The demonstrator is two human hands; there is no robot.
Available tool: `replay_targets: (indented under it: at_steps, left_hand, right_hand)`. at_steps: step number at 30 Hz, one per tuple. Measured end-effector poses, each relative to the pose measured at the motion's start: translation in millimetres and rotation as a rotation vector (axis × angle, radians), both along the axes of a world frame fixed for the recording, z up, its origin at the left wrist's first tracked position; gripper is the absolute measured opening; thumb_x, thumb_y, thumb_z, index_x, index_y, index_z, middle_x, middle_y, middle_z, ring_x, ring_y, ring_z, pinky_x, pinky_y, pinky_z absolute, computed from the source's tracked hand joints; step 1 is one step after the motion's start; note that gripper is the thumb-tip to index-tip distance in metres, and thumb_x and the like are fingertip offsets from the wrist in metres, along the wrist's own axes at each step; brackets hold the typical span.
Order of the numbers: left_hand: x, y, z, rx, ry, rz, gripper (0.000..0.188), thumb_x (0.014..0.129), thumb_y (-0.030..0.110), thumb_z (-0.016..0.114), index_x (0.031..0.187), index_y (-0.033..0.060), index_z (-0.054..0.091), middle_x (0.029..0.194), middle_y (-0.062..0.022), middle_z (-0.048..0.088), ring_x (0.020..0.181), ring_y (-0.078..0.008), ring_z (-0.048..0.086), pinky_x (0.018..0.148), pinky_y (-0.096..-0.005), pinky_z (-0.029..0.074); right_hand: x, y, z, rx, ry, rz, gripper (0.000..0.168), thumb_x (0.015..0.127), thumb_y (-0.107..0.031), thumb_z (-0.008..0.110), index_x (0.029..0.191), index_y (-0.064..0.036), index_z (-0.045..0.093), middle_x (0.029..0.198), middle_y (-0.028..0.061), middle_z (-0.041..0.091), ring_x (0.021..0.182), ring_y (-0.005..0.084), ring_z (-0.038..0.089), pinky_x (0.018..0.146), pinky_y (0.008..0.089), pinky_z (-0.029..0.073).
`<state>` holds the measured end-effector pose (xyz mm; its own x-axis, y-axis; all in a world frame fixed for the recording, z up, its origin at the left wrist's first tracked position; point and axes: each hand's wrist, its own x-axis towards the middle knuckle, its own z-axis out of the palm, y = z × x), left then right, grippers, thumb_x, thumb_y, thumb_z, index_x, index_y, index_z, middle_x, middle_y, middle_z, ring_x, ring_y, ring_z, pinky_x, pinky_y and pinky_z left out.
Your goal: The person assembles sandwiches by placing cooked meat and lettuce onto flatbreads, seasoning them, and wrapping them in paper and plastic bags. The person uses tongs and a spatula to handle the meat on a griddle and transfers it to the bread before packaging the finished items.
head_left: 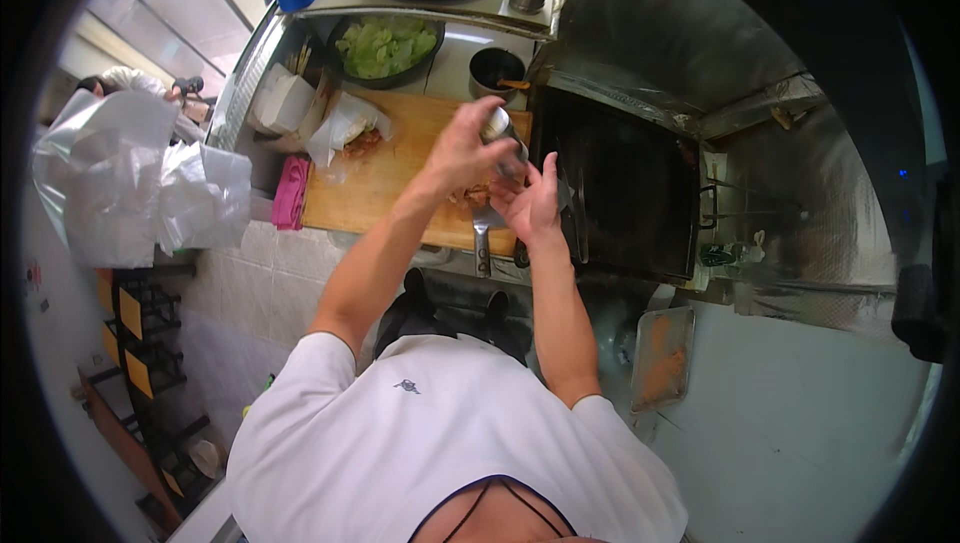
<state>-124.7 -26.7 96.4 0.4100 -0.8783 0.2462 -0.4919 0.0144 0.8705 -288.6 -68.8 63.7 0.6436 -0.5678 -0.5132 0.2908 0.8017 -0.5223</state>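
Note:
My left hand (459, 149) grips a metal shaker can (513, 151), held tilted above the right part of a wooden cutting board (405, 194). My right hand (534, 205) is just beside its lower end, palm turned up and fingers apart; whether the fingertips touch the can is hard to tell. Below the hands lies chopped cooked meat (469, 196), partly hidden by them. A cleaver, or a broad-bladed knife, rests by the meat with its metal handle (482, 249) over the board's front edge. At the board's far left, a filled flatbread (363, 141) sits in a white paper bag (337, 123).
A black griddle (622, 183) adjoins the board on the right. Behind it stand a bowl of lettuce (386, 48) and a dark pot (496, 67) with an orange-handled utensil. A pink cloth (291, 194) lies left; plastic bags (112, 175) hang further left, near another person (139, 85).

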Motion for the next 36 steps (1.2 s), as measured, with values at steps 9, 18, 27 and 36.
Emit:
replay_targets:
  at_steps: [9,18,27,36]
  left_hand:
    - [161,-104,-73,0.248,-0.630,0.173,0.043,0.073,0.023,0.072,0.111,0.0070,0.063,0.110,-0.0214,0.061,0.103,-0.0404,0.059,0.087,-0.0489,0.049]
    - [104,-150,45,-0.350,-0.810,0.157,0.029,0.079,0.021,0.076,0.098,0.0047,0.062,0.099,-0.0137,0.063,0.094,-0.0317,0.058,0.082,-0.0449,0.046]
    - [105,-223,105,0.382,-0.481,0.049,0.051,0.086,0.048,0.064,0.117,0.0079,0.066,0.117,-0.0184,0.066,0.107,-0.0346,0.063,0.089,-0.0443,0.051]
    - [-45,-12,48,-0.021,0.442,-0.417,0.077,0.079,0.007,0.076,0.145,0.0080,0.036,0.134,-0.0100,0.051,0.123,-0.0192,0.047,0.101,-0.0313,0.041]
  right_hand:
    - [-98,-1,-12,-0.380,0.475,-0.190,0.033,0.096,-0.031,0.060,0.115,-0.004,0.059,0.096,0.0056,0.064,0.075,0.0132,0.064,0.061,0.0254,0.053]
    - [-159,25,-12,-0.457,0.672,-0.282,0.033,0.095,-0.031,0.063,0.114,-0.005,0.061,0.097,0.0063,0.066,0.076,0.0117,0.064,0.061,0.0238,0.052]
    - [-109,19,-1,-0.562,0.552,-0.113,0.029,0.097,-0.028,0.059,0.114,-0.004,0.062,0.097,0.0071,0.067,0.075,0.0119,0.064,0.064,0.0242,0.052]
    - [-40,-12,20,-0.022,-0.283,-0.086,0.061,0.091,-0.067,0.047,0.124,-0.016,0.056,0.101,0.0065,0.066,0.077,0.0145,0.065,0.064,0.0244,0.050]
